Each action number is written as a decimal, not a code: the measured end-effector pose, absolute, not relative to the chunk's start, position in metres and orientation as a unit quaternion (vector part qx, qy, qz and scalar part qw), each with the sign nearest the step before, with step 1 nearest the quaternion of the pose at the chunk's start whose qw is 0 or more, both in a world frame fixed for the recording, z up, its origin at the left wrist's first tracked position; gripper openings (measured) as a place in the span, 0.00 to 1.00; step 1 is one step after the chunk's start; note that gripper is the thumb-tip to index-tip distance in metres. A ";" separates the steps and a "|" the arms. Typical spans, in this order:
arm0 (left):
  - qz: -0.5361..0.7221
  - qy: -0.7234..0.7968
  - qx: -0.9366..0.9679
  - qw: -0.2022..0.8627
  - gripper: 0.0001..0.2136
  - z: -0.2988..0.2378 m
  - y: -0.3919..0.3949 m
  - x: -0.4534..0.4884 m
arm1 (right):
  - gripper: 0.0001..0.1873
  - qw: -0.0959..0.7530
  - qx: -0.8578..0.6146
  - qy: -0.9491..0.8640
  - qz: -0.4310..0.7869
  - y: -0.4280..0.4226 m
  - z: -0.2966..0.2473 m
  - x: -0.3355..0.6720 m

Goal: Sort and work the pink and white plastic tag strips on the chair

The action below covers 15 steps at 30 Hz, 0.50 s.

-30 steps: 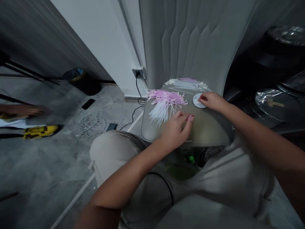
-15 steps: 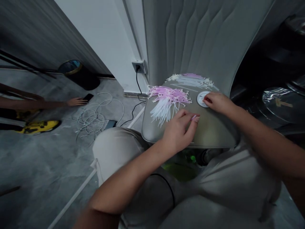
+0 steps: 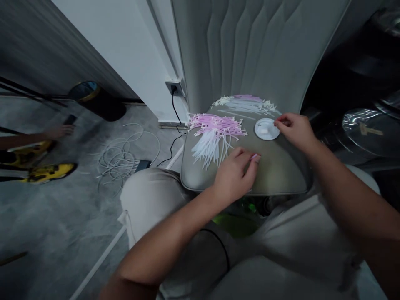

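Note:
My left hand (image 3: 234,173) is closed in a pinch over the front of the grey chair seat (image 3: 278,173). A short pink stick (image 3: 255,156) shows between its thumb and fingertip. My right hand (image 3: 298,130) has its fingers pinched together at the right rim of a small white round dish (image 3: 261,134); what they hold, if anything, is too small to make out. A pale little piece sits in the dish. Left of it lies a heap of thin pink sticks (image 3: 218,123) with pale tips, overlapping fanned white sticks (image 3: 204,149). More white and pink sticks (image 3: 250,105) lie behind.
The padded chair back (image 3: 250,50) rises behind the seat. At left are a wall socket (image 3: 175,88) with a black plug, coiled pale cable (image 3: 115,154) on the floor and a black bin (image 3: 96,100). Another person's hand (image 3: 58,131) holds a dark phone-like object.
My right hand has moved right, from over the dish to its rim, uncovering the dish's inside. My left hand keeps its pinch on the pink stick. The other person's hand has drawn back left.

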<state>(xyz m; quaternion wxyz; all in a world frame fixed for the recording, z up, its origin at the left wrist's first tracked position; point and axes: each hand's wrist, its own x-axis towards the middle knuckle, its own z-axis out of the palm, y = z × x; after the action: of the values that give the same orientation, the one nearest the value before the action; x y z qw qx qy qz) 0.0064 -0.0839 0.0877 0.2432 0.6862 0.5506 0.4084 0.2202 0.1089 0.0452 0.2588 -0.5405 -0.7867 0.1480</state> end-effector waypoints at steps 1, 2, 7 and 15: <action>0.411 0.550 0.686 0.241 0.15 0.088 -0.083 0.008 | 0.11 0.257 -0.539 -0.788 0.150 0.109 0.044 0.218; 0.412 0.549 0.687 0.239 0.15 0.089 -0.082 0.009 | 0.12 0.256 -0.538 -0.790 0.148 0.109 0.042 0.215; 0.405 0.548 0.691 0.242 0.16 0.090 -0.077 0.015 | 0.12 0.226 -0.509 -0.819 0.137 0.106 0.039 0.205; 0.389 0.564 0.687 0.241 0.16 0.085 -0.071 0.020 | 0.11 0.181 -0.475 -0.849 0.142 0.102 0.035 0.210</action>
<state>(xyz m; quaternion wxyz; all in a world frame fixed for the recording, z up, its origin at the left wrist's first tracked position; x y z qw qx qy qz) 0.0202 -0.0708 0.0851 0.2408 0.6872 0.5644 0.3890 0.2104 0.1018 0.0355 0.1814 -0.4748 -0.8494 0.1421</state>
